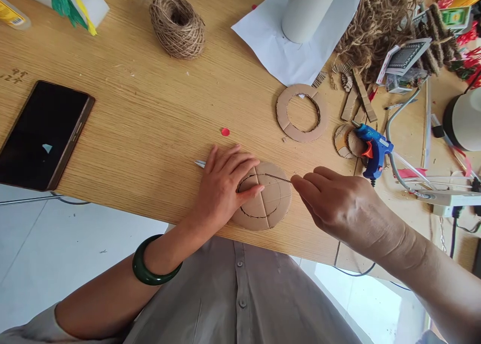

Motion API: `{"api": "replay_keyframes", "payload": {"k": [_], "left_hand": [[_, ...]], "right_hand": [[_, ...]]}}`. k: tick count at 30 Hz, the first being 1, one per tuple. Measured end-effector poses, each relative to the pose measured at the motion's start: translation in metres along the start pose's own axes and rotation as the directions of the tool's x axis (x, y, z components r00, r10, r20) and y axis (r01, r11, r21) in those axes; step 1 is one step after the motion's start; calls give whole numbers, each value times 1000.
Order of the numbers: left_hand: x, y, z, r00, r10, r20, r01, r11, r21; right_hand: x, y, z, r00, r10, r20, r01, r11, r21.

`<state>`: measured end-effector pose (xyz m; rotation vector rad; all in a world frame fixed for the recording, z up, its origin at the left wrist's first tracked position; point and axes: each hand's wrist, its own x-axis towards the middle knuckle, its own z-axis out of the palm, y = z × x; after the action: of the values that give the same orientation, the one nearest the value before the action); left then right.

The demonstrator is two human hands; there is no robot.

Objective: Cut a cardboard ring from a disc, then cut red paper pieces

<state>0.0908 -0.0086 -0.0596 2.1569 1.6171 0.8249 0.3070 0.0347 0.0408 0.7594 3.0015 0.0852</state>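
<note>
A round cardboard disc (277,209) lies near the table's front edge, with a smaller circle marked on it. Dark cuts or holes run along much of that circle. My left hand (226,186) is laid flat across the disc's left side, fingers stretched out, pressing on it. My right hand (330,193) is closed around a thin metal spike (278,177), whose handle is hidden in the fist. The spike's tip touches the disc at the top of the circle. From beneath my left hand pokes a silvery pointed end (200,163); its kind is unclear.
A cardboard ring (283,116) lies beyond the disc, near a blue glue gun (378,151) resting by small cardboard rounds. Further back are a twine ball (176,25), a white cylinder (310,8) on paper, and tangled rope (379,23). A phone (45,133) lies left.
</note>
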Motion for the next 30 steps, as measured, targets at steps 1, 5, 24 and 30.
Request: {"api": "replay_keyframes", "payload": {"k": [1,5,24,30], "left_hand": [[0,0,0,1000,0,1,0,1000,1],[0,1,-2,1000,-7,14,7,1000,-1],[-2,-1,0,1000,17,0,-17,1000,18],[0,1,-3,999,16,40,-18,999,40]], "right_hand": [[2,1,-1,1000,-11,8,11,1000,-12],[6,11,-1,997,-72,30,72,997,5],[4,10,13,998,-53,24,52,997,58],[-1,4,9,999,-40,20,38,997,69]]}}
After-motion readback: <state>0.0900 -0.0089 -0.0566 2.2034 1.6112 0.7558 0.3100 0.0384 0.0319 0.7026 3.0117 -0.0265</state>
